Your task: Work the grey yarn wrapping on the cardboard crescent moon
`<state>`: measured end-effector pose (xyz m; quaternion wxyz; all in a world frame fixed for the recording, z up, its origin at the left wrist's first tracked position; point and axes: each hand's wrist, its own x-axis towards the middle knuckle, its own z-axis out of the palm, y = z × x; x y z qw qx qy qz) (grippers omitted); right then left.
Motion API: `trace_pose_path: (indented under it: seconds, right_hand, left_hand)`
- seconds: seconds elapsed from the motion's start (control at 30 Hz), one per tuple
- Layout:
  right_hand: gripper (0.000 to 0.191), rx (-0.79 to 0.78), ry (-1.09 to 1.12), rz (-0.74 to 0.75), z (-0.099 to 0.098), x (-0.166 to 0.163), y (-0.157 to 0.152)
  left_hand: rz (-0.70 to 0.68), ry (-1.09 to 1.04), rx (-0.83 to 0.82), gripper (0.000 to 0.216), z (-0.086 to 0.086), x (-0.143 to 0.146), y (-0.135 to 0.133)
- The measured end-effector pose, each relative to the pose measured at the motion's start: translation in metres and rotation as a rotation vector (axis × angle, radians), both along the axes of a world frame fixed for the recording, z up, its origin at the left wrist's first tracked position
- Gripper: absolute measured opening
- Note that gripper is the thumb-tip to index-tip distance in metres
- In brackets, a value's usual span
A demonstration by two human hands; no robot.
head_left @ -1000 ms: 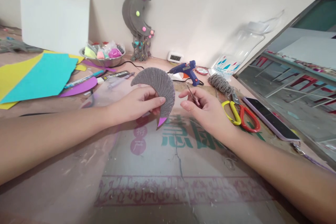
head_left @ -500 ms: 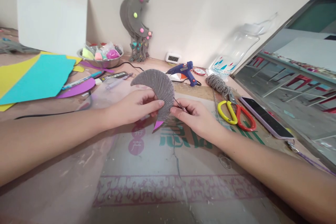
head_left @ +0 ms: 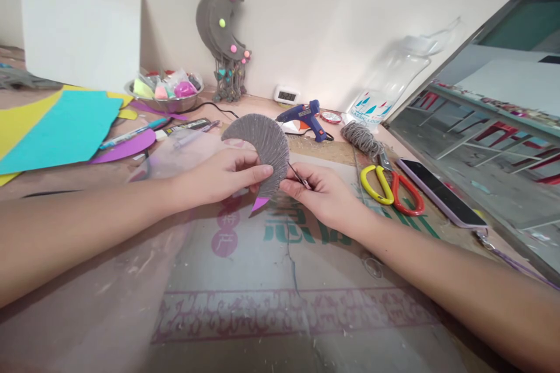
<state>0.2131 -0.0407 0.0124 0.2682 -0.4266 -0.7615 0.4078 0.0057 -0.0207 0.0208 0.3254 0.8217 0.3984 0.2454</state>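
A crescent moon cutout (head_left: 265,139), wound closely with grey cord, is held up over the covered table. Its lower tip is bare and shows purple. My left hand (head_left: 230,178) pinches the crescent from its inner curve, thumb on the front face. At its outer edge my right hand (head_left: 317,189) is closed with thumb and finger together on grey cord (head_left: 297,173), a short dark stretch of which runs to the crescent. How much cord lies inside the right palm is hidden.
Behind the crescent lies a blue glue gun (head_left: 306,113). To the right are a cord bundle (head_left: 362,139), scissors (head_left: 394,186) and a phone (head_left: 441,192). A steel bowl (head_left: 164,105), coloured sheets (head_left: 65,128) and a glass jug (head_left: 385,81) stand around. A finished-looking moon ornament (head_left: 221,29) hangs on the wall.
The crescent has turned slightly in my hands, and its purple tip sits a little further left. Both hands keep their grip. The whole view has shifted slightly.
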Motion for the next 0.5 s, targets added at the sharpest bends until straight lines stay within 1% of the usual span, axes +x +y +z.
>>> trace_pose_path:
  seconds: [0.13, 0.3, 0.37, 0.47, 0.5]
  right_hand:
    - [0.02, 0.014, -0.002, 0.006, -0.001, -0.001, 0.0]
    - [0.022, 0.095, -0.05, -0.031, 0.0, -0.001, -0.001]
    - [0.023, 0.208, -0.076, -0.016, 0.002, 0.002, -0.002]
    - [0.031, 0.475, -0.159, -0.003, 0.006, 0.01, -0.003]
    - [0.031, 0.543, -0.192, -0.014, 0.007, 0.013, -0.003]
  left_hand:
    - [-0.022, -0.095, -0.065, 0.037, -0.001, 0.0, 0.0]
    - [-0.048, -0.098, -0.082, 0.034, 0.0, 0.0, -0.002]
    - [-0.046, -0.097, -0.084, 0.035, -0.001, 0.0, -0.001]
    - [-0.019, -0.117, -0.086, 0.034, -0.001, 0.001, 0.0]
    - [-0.014, -0.129, -0.089, 0.033, 0.0, 0.001, 0.0]
